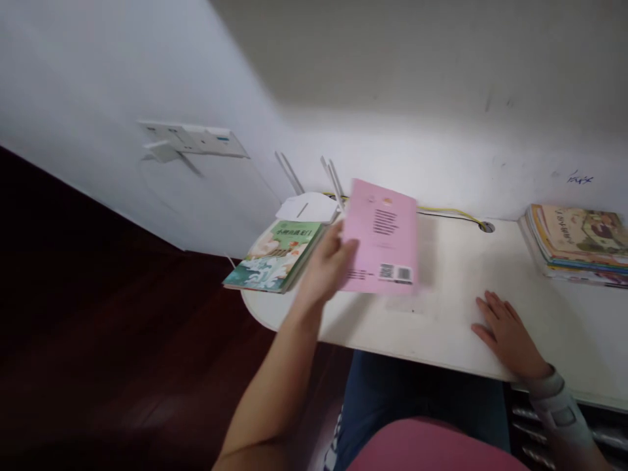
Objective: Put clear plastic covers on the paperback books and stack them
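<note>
My left hand grips the left edge of a pink booklet and holds it lifted and tilted above the white desk, its back cover with a barcode facing me. Just left of that hand a green picture book lies on top of a small pile at the desk's left end. My right hand rests flat on the desk near the front edge, fingers stretched out and holding nothing. A grey band wraps my right wrist.
A stack of colourful books lies at the desk's far right. A white router with antennas stands by the wall, a yellow cable running to a desk hole. Wall sockets sit on the left wall. Dark floor lies below left.
</note>
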The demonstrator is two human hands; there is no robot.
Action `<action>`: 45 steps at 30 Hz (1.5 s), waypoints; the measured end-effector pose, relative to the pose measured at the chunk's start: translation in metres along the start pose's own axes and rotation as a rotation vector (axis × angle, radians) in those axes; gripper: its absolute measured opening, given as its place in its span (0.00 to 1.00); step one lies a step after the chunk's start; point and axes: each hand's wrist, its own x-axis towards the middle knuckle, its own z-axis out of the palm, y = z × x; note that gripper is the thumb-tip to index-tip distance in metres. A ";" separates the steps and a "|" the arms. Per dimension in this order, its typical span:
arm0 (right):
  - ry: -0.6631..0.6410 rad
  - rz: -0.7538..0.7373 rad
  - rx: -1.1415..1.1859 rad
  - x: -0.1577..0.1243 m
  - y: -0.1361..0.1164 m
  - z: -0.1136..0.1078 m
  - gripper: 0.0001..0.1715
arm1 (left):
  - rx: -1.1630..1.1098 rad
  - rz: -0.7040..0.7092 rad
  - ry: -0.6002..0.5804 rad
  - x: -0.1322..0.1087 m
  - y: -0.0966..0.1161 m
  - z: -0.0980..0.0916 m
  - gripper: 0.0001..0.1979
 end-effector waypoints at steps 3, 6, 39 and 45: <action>-0.013 0.009 -0.001 0.000 0.000 0.000 0.32 | -0.510 -0.283 -0.288 -0.006 -0.021 0.067 0.28; -0.037 0.005 -0.004 0.000 0.002 0.000 0.29 | -0.738 -0.496 -0.361 -0.017 -0.043 0.114 0.26; -0.020 -0.143 -0.007 0.043 -0.066 -0.026 0.30 | 0.956 0.190 -0.190 -0.010 -0.117 0.051 0.23; -0.112 -0.134 0.075 0.061 -0.090 -0.011 0.38 | 0.932 0.161 -0.211 -0.013 -0.110 0.052 0.22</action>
